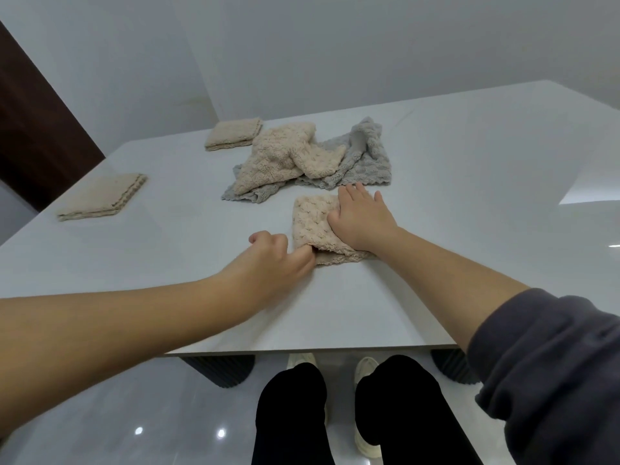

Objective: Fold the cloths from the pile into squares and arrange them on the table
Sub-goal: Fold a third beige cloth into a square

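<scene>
A beige cloth [310,219], folded to a small square, lies on the white table [453,182] in front of me. My right hand [362,219] presses flat on its right half with straight fingers. My left hand [278,260] has curled fingers and pinches the cloth's near left corner. Behind it lies the pile: a crumpled beige cloth [288,156] on top of a grey cloth [362,156]. Two folded beige squares sit to the left, one far [233,134] and one nearer the left edge [100,198].
The table's near edge [302,350] runs just above my legs and shoes. A wall stands behind the table, and a dark door [30,129] is at the left. Bare tabletop stretches to the right of the pile.
</scene>
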